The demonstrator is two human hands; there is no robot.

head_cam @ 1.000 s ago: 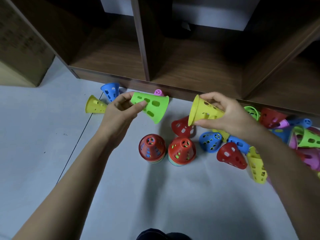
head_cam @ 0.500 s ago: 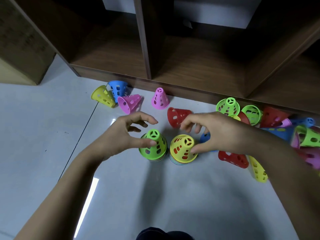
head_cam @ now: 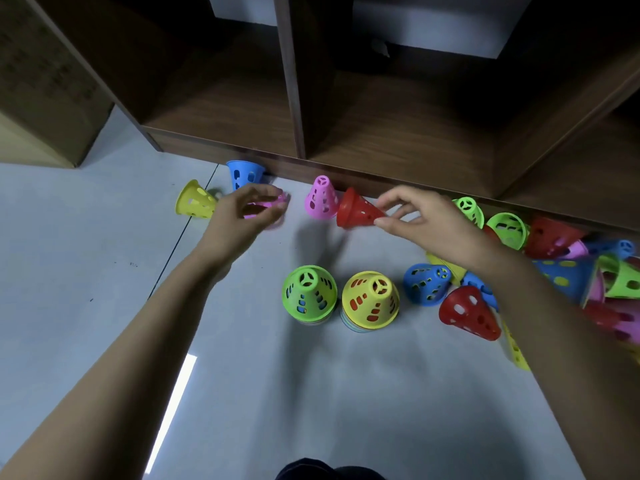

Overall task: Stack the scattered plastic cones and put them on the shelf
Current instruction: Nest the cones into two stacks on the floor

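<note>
Two stacks of cones stand on the floor: one topped by a green cone (head_cam: pixel 309 293), the other by a yellow cone (head_cam: pixel 370 300). My left hand (head_cam: pixel 247 211) curls round a pink cone (head_cam: pixel 277 202) lying on its side; the hand hides most of it. My right hand (head_cam: pixel 420 216) pinches the narrow end of a red cone (head_cam: pixel 355 209) lying on its side. An upright pink cone (head_cam: pixel 321 199) stands between the two hands. The wooden shelf (head_cam: pixel 242 119) lies just beyond, with two open compartments.
A blue cone (head_cam: pixel 244 174) and a yellow cone (head_cam: pixel 194 202) lie left of my left hand. Several loose cones, including a blue one (head_cam: pixel 426 284) and a red one (head_cam: pixel 469 311), are heaped at the right. A cardboard box (head_cam: pixel 41 81) stands at far left.
Both hands placed a green and a yellow cone on the two stacks, then reached away toward the shelf. The left now grips the pink cone, the right the red cone.
</note>
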